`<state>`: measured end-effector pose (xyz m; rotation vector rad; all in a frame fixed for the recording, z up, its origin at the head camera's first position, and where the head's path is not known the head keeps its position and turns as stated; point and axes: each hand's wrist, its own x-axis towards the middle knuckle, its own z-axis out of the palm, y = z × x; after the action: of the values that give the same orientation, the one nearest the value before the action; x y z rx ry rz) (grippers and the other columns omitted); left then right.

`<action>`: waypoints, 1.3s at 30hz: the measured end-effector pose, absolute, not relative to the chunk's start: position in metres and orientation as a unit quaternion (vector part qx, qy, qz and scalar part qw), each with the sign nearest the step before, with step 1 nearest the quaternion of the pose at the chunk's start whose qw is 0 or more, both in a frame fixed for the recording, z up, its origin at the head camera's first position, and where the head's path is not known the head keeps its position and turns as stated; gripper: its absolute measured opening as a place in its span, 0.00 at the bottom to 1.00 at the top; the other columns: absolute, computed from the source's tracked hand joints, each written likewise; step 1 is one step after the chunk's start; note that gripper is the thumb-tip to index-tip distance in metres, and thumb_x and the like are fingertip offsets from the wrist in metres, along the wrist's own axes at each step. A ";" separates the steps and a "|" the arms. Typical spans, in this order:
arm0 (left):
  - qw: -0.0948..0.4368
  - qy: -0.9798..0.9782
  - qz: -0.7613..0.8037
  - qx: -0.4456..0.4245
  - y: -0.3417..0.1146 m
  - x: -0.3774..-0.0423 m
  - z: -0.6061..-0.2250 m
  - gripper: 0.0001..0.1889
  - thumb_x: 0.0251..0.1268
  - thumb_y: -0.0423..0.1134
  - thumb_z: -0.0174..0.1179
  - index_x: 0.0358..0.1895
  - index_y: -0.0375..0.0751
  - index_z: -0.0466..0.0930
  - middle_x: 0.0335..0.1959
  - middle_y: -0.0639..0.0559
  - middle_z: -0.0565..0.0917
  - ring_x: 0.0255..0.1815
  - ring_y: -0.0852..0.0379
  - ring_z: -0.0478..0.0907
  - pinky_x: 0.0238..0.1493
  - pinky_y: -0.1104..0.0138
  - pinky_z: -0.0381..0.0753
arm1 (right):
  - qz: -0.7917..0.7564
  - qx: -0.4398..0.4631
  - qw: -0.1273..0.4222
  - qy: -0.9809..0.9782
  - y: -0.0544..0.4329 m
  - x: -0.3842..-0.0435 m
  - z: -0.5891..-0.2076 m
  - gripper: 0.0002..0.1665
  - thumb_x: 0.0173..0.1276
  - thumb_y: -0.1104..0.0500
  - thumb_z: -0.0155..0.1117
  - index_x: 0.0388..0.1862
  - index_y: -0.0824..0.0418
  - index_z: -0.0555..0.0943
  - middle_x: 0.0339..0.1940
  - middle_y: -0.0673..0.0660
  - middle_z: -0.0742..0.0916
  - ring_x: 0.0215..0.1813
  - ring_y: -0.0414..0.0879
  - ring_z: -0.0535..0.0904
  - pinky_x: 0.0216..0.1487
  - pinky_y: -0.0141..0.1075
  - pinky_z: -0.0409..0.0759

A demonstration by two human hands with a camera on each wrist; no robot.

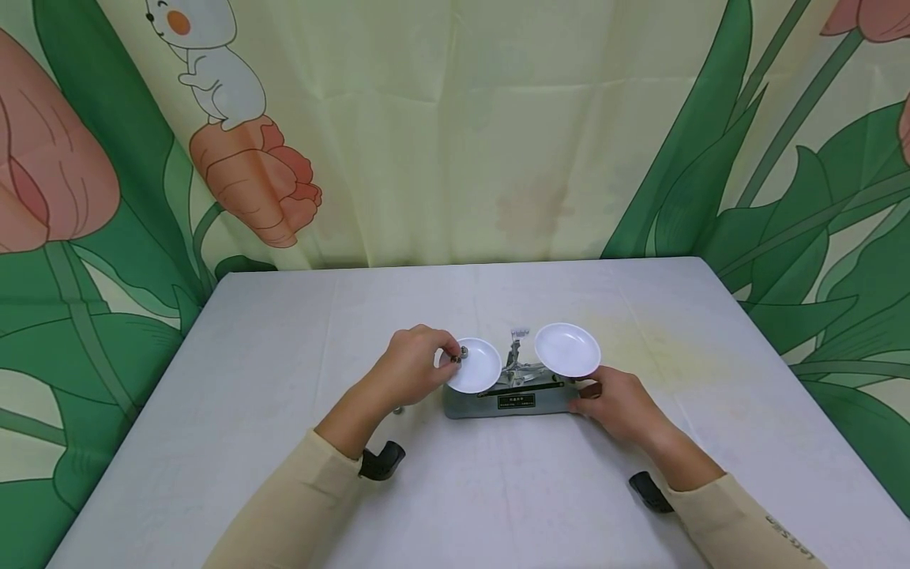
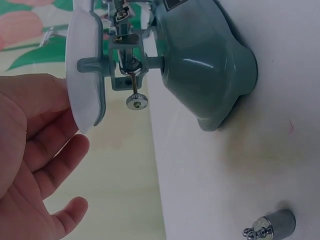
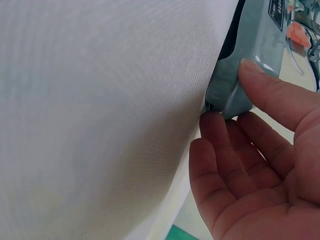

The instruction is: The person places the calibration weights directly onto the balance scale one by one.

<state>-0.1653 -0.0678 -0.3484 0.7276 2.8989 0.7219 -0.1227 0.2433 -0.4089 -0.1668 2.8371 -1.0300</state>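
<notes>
"Head view is giving me a small metal weight (image 1: 464,352) at the left pan (image 1: 483,376) of the balance (image 1: 490,409). What's worrying you?"

"A slip, mostly. The left hand (image 1: 418,365) seems to be pinching that weight between thumb and forefinger, a narrow hold. In my left wrist feed the pan is hiding those fingertips, so I'm not seeing how firm it is. A loose pinch could be sending the weight over the balance's rim; knuckles brushing the dish could be tipping it."

"And the other side?"

"The right hand (image 1: 622,399) is gripping the balance's right end, thumb pressing on the front, fingers curling underneath. I'm judging it a steadying hold, though a tug could be jolting both pans."

"How is it looking?"

"The weight is coming through tiny and silvery; I'm not making out its markings. The balance is showing a glossy grey-green body, a black label (image 1: 516,401) in front and a knurled nut (image 2: 137,102) at its left end. The left pan is appearing lower than the white right pan (image 1: 567,349), though my angle could be fooling me."

"Farther out?"

"A second weight (image 2: 280,224) is standing on the white table (image 1: 512,490), left of the balance, and a printed curtain (image 1: 455,158) is hanging behind it."
</notes>
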 end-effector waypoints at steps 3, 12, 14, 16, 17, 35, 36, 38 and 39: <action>0.031 0.942 0.235 0.239 -0.068 -0.165 -0.348 0.06 0.63 0.38 0.70 0.42 0.45 0.86 0.39 0.55 0.85 0.50 0.52 0.78 0.59 0.51 0.70 | -0.342 -0.056 0.060 0.936 0.244 -0.123 -0.409 0.31 0.58 0.64 0.75 0.59 0.72 0.76 0.52 0.67 0.85 0.48 0.58 0.85 0.47 0.51 0.82; 0.029 0.941 0.235 0.243 -0.067 -0.165 -0.349 0.06 0.63 0.38 0.70 0.42 0.44 0.87 0.38 0.55 0.85 0.49 0.51 0.78 0.58 0.50 0.71 | -0.340 -0.054 0.063 0.937 0.244 -0.123 -0.410 0.31 0.58 0.63 0.74 0.59 0.72 0.77 0.52 0.67 0.85 0.48 0.58 0.85 0.48 0.51 0.82; 0.027 0.941 0.238 0.241 -0.067 -0.165 -0.350 0.07 0.63 0.38 0.71 0.41 0.45 0.87 0.39 0.55 0.85 0.49 0.51 0.78 0.58 0.50 0.71 | -0.339 -0.053 0.064 0.937 0.244 -0.123 -0.410 0.31 0.58 0.63 0.75 0.59 0.72 0.77 0.52 0.67 0.85 0.48 0.58 0.85 0.48 0.51 0.82; 0.028 0.941 0.241 0.236 -0.068 -0.165 -0.350 0.07 0.62 0.39 0.71 0.42 0.45 0.87 0.39 0.55 0.85 0.49 0.51 0.78 0.58 0.51 0.71 | -0.339 -0.052 0.064 0.937 0.244 -0.123 -0.410 0.31 0.58 0.63 0.75 0.59 0.72 0.77 0.52 0.67 0.85 0.48 0.58 0.85 0.48 0.51 0.82; 0.028 0.941 0.243 0.234 -0.068 -0.165 -0.349 0.07 0.62 0.39 0.71 0.42 0.45 0.87 0.40 0.54 0.85 0.50 0.51 0.78 0.57 0.51 0.71 | -0.338 -0.052 0.063 0.937 0.244 -0.123 -0.410 0.31 0.58 0.63 0.75 0.59 0.72 0.77 0.52 0.67 0.85 0.48 0.58 0.85 0.48 0.51 0.82; 0.042 0.938 0.280 0.200 -0.102 -0.153 -0.343 0.16 0.63 0.37 0.70 0.54 0.41 0.84 0.53 0.50 0.84 0.61 0.46 0.75 0.60 0.52 0.75 | -0.339 -0.050 0.069 0.937 0.243 -0.123 -0.410 0.31 0.58 0.63 0.75 0.59 0.72 0.77 0.52 0.67 0.85 0.48 0.58 0.85 0.47 0.50 0.82; 0.045 0.938 0.282 0.196 -0.105 -0.153 -0.344 0.16 0.63 0.37 0.70 0.54 0.41 0.84 0.53 0.49 0.84 0.61 0.46 0.75 0.60 0.52 0.75 | -0.339 -0.050 0.069 0.937 0.243 -0.123 -0.410 0.31 0.58 0.63 0.75 0.60 0.72 0.76 0.53 0.67 0.85 0.49 0.58 0.85 0.47 0.50 0.82; 0.051 0.939 0.283 0.186 -0.109 -0.151 -0.347 0.16 0.63 0.37 0.70 0.54 0.41 0.84 0.53 0.49 0.84 0.61 0.46 0.75 0.60 0.51 0.75 | -0.338 -0.048 0.070 0.937 0.243 -0.123 -0.410 0.32 0.58 0.63 0.75 0.60 0.71 0.76 0.53 0.67 0.85 0.49 0.58 0.85 0.47 0.50 0.82; 0.053 0.940 0.285 0.183 -0.112 -0.151 -0.349 0.16 0.63 0.36 0.70 0.54 0.41 0.84 0.53 0.49 0.84 0.61 0.46 0.75 0.60 0.51 0.75 | -0.338 -0.048 0.070 0.937 0.243 -0.123 -0.410 0.32 0.58 0.63 0.75 0.60 0.72 0.76 0.53 0.67 0.85 0.49 0.58 0.85 0.47 0.50 0.83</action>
<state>-0.1506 -0.1118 -0.3491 0.5548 2.8563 0.8658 -0.1228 0.2434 -0.4098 -0.1433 2.8205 -1.0167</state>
